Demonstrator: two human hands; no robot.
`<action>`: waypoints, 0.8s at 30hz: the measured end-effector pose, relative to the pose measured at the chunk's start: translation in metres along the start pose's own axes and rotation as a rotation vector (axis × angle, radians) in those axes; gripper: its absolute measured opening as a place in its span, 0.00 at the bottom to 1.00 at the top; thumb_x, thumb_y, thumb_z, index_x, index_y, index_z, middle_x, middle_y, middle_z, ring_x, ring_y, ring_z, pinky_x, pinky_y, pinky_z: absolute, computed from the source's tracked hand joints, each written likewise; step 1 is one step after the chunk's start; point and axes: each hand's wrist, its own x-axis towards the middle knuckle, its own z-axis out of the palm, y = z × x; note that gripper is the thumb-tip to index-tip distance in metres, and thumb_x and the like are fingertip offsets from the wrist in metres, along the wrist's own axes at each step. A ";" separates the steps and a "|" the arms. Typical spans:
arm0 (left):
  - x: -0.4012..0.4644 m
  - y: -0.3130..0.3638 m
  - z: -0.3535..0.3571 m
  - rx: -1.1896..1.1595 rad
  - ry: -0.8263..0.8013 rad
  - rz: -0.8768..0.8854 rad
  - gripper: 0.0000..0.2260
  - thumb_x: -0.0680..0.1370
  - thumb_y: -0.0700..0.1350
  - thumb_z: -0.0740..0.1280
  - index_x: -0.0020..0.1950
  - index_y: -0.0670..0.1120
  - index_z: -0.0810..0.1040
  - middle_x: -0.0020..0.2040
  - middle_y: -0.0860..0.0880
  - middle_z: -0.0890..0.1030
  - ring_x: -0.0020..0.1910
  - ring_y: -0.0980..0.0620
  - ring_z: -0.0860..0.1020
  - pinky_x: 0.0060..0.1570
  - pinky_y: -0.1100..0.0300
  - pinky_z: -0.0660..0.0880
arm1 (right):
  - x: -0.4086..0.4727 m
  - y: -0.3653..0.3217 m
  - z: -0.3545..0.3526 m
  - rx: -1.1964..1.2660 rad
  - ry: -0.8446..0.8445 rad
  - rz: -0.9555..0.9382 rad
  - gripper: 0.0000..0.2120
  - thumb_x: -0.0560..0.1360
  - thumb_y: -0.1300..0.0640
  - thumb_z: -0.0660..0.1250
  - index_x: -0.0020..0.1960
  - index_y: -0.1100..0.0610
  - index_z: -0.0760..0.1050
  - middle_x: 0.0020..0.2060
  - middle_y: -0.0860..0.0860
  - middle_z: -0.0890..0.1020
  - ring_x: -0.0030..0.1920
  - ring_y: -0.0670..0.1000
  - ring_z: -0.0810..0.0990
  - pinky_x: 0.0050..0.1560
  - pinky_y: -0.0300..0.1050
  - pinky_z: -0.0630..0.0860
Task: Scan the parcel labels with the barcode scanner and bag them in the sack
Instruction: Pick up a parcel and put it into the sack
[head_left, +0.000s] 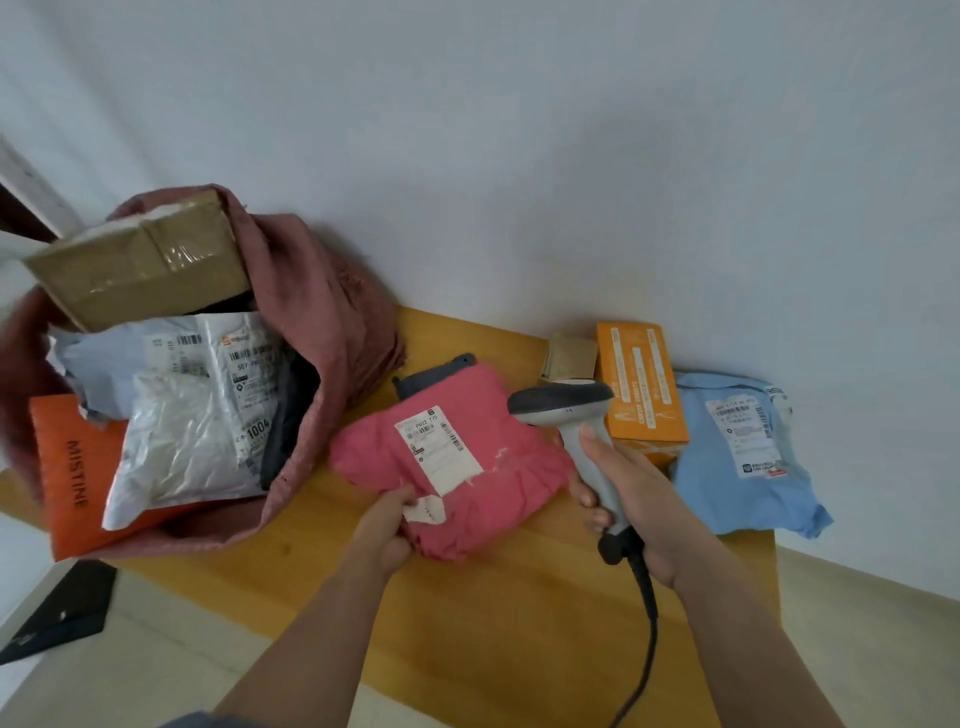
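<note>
Left hand (387, 525) pinching crinkled pink parcel (457, 467), right hand (631, 493) gripping grey scanner (576, 415), lumpy maroon sack (322, 322)

**Colours and patterns on the surface**

Surface (498, 597): honey-yellow wood grain. Sack (322, 312): dusty rose-brown. Inside it, a tan box (140, 265) with glossy tape, pale grey and white mailers, and an orange packet (72, 478) lettered black. Centre parcel (467, 483): pink, with a white barcoded label (441, 447). Scanner (566, 410): light grey, dark head. Far right: orange box (639, 384) with white strips; light blue mailer (737, 457).
</note>
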 end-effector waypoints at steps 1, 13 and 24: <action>-0.004 0.004 0.003 0.016 -0.018 0.021 0.10 0.78 0.32 0.58 0.51 0.40 0.78 0.49 0.40 0.82 0.48 0.41 0.80 0.49 0.44 0.76 | -0.002 -0.003 0.005 -0.005 -0.020 -0.014 0.24 0.70 0.37 0.69 0.55 0.55 0.75 0.29 0.50 0.71 0.24 0.45 0.66 0.25 0.35 0.67; -0.053 0.051 0.011 0.079 -0.099 0.212 0.14 0.76 0.31 0.60 0.62 0.38 0.73 0.55 0.36 0.81 0.49 0.38 0.81 0.49 0.44 0.79 | -0.046 -0.045 0.058 -0.230 -0.080 -0.206 0.33 0.70 0.35 0.66 0.60 0.62 0.71 0.28 0.49 0.73 0.24 0.46 0.67 0.26 0.35 0.67; -0.090 0.059 0.011 0.041 -0.190 0.258 0.19 0.77 0.31 0.60 0.67 0.39 0.71 0.50 0.38 0.83 0.45 0.41 0.82 0.38 0.50 0.79 | -0.101 -0.054 0.082 -0.226 -0.068 -0.322 0.18 0.68 0.32 0.68 0.48 0.45 0.78 0.28 0.50 0.72 0.24 0.47 0.66 0.25 0.36 0.65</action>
